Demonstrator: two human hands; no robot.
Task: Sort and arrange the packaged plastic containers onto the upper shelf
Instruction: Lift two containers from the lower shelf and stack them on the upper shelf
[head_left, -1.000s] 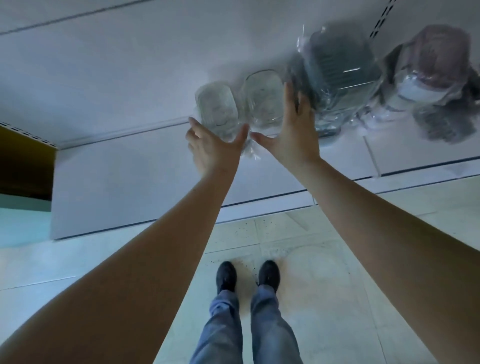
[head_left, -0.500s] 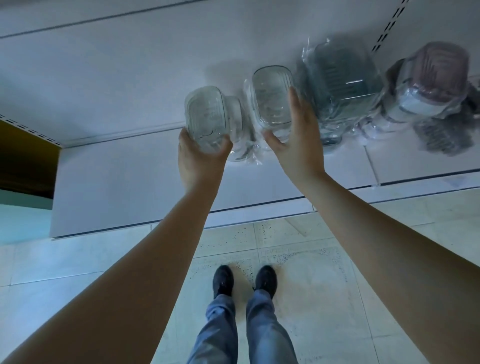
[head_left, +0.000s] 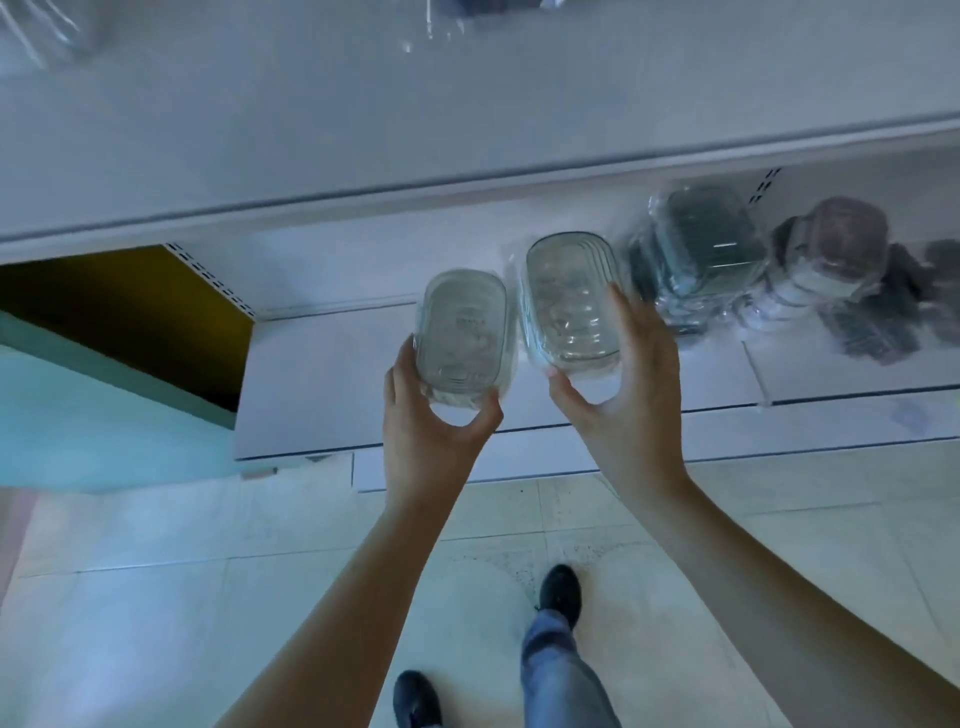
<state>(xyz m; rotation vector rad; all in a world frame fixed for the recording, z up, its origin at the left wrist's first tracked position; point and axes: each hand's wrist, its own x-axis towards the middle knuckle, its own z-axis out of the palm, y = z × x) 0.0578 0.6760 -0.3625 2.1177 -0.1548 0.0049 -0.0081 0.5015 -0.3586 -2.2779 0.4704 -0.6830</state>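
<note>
My left hand (head_left: 434, 428) grips the near end of a clear wrapped container (head_left: 460, 332), held up in front of the lower shelf (head_left: 311, 384). My right hand (head_left: 621, 384) holds a second, larger clear wrapped container (head_left: 569, 299), with the thumb under its near end and the fingers along its right side. Both containers are lifted off the lower shelf. The upper shelf (head_left: 363, 135) spans the top of the view, above and beyond the two containers.
On the lower shelf to the right sit a dark green wrapped container stack (head_left: 698, 260) and a purple-lidded wrapped stack (head_left: 836, 254). Wrapped packages (head_left: 457, 15) show at the top edge on the upper shelf. My feet stand on a tiled floor (head_left: 156, 597).
Both hands have lifted the two clear containers off the lower shelf and toward me. The view has tilted up, so the upper shelf now shows. One foot has stepped back.
</note>
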